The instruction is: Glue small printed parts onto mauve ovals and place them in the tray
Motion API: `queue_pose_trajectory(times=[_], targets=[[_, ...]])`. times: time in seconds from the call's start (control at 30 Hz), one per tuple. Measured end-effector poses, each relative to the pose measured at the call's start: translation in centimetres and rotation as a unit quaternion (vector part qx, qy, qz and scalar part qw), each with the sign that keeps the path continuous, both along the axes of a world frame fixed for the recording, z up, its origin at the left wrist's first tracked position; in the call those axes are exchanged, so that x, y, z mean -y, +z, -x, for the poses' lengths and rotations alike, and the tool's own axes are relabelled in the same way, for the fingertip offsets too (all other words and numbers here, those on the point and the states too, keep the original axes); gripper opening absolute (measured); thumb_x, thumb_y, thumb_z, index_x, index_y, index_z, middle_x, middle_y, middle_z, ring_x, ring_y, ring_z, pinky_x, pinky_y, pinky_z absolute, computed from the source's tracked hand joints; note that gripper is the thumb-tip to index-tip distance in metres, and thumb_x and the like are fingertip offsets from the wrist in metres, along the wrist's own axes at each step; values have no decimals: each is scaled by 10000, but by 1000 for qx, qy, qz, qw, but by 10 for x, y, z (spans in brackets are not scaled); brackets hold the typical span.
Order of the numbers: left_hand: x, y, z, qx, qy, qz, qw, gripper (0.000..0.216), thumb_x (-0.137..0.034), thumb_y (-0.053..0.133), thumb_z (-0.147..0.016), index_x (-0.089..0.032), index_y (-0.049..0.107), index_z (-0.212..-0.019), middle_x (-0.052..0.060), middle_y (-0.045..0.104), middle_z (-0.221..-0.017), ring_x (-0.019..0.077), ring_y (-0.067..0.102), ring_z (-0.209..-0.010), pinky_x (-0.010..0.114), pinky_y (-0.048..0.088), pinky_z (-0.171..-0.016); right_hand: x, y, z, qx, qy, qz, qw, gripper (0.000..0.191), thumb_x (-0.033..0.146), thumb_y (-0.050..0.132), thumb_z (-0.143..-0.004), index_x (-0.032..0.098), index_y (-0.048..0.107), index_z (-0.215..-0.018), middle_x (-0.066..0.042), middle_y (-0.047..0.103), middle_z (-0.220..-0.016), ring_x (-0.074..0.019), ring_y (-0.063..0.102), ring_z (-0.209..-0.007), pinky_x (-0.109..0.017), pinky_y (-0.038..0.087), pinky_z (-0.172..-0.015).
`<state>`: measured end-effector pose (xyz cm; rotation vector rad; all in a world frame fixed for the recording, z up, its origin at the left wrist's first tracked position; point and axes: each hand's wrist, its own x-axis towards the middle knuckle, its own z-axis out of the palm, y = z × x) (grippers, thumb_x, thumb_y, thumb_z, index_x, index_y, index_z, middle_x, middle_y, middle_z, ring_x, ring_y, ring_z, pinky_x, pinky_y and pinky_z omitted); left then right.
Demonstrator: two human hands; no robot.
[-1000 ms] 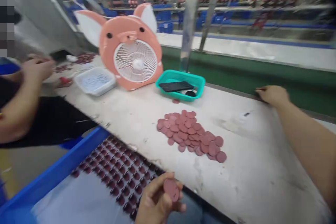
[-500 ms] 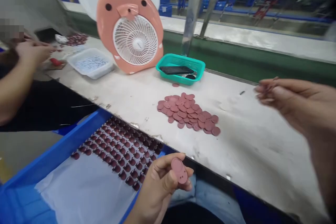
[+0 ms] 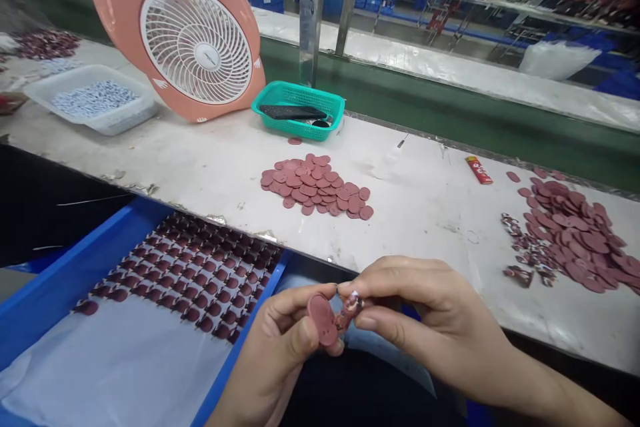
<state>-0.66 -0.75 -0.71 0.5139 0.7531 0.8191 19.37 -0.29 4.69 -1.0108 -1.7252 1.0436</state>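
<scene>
Pink oval disc (image 3: pixel 320 320) held between thumb and fingers of the left hand (image 3: pixel 277 357), long axis tilted near upright. Right hand (image 3: pixel 430 313) lies to its right, thumb and forefinger pinched shut on a small patterned piece (image 3: pixel 351 308), which touches the disc's right edge. Both wrists angle inward, hands meeting just past the rim of a blue tray (image 3: pixel 240 313). Loose pink discs (image 3: pixel 315 185) lie heaped on the bench (image 3: pixel 425 213) beyond.

Left hand (image 3: pixel 273 347) and right hand (image 3: pixel 430 320) close together; each grip pinched, apparently
</scene>
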Motion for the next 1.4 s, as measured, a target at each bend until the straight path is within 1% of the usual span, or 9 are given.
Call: queue_pose_trajectory(times=[0.13, 0.23, 0.33, 0.6, 0.7, 0.77, 0.93, 1.17, 1.4], targets=[[1, 2, -1, 11, -1, 10, 1000, 392, -496, 900, -669, -233, 843, -954, 23, 757, -767, 116, 629, -661, 207, 523, -651, 0, 1, 3, 19, -3, -16, 1000, 198, 139, 754, -906, 224, 773, -1084, 2, 763, -861, -86, 711, -751, -148, 536, -717], [1, 3, -2, 14, -2, 12, 1000, 390, -490, 891, -689, -219, 840, -964, 40, 759, -810, 125, 630, -691, 209, 527, -646, 0, 1, 3, 28, 1, -24, 999, 170, 102, 754, -893, 186, 766, -1041, -1, 763, -853, -78, 708, -741, -133, 530, -713], [2, 2, -3, 17, 1, 21, 1000, 362, -467, 883, -712, -217, 839, -970, 39, 755, -809, 115, 614, -667, 217, 536, -649, -1, 3, 2, 43, 8, -30, 999, 151, 92, 751, -892, 184, 760, -1011, -1, 772, -865, -82, 713, -750, -134, 540, -719], [0, 0, -5, 34, -3, 42, 999, 358, -451, 891, -707, -206, 840, -963, 25, 729, -745, 101, 607, -616, 208, 539, -623, -5, 11, -2, 124, 45, -68, 989, 151, 114, 720, -928, 197, 737, -1053, 2, 780, -869, -104, 716, -743, -168, 553, -701], [-1, 0, -7, 37, -10, 48, 998, 378, -465, 888, -706, -198, 839, -968, 12, 698, -690, 94, 598, -590, 202, 538, -608, -8, 13, -3, 133, 62, -61, 987, 148, 107, 713, -930, 200, 739, -1042, 7, 777, -869, -108, 713, -763, -180, 552, -728], [-1, 0, -7, 42, -13, 56, 997, 390, -467, 889, -705, -189, 838, -973, 11, 688, -694, 86, 584, -584, 199, 539, -604, -9, 13, -3, 121, 68, -44, 989, 137, 104, 715, -928, 198, 746, -1023, 12, 783, -875, -97, 715, -768, -166, 546, -742], [0, 0, -6, 39, -17, 74, 996, 368, -470, 870, -729, -172, 835, -942, 7, 651, -695, 80, 558, -583, 196, 542, -599, -13, 11, -1, 93, 67, -11, 993, 131, 102, 729, -915, 201, 761, -994, 17, 788, -863, -84, 720, -747, -149, 540, -718], [-1, -2, -5, 36, -15, 80, 996, 439, -478, 893, -693, -162, 830, -991, 16, 660, -696, 83, 551, -572, 207, 546, -582, -15, 13, -2, 124, 81, -26, 989, 115, 110, 708, -931, 203, 747, -986, 16, 785, -862, -97, 719, -742, -178, 541, -696], [0, -4, -2, 40, -16, 78, 996, 379, -444, 891, -711, -178, 831, -974, 5, 678, -690, 84, 576, -578, 205, 541, -599, -15, 16, 0, 151, 97, -51, 982, 104, 109, 693, -943, 187, 732, -1000, -1, 775, -879, -107, 712, -773, -191, 536, -736]])
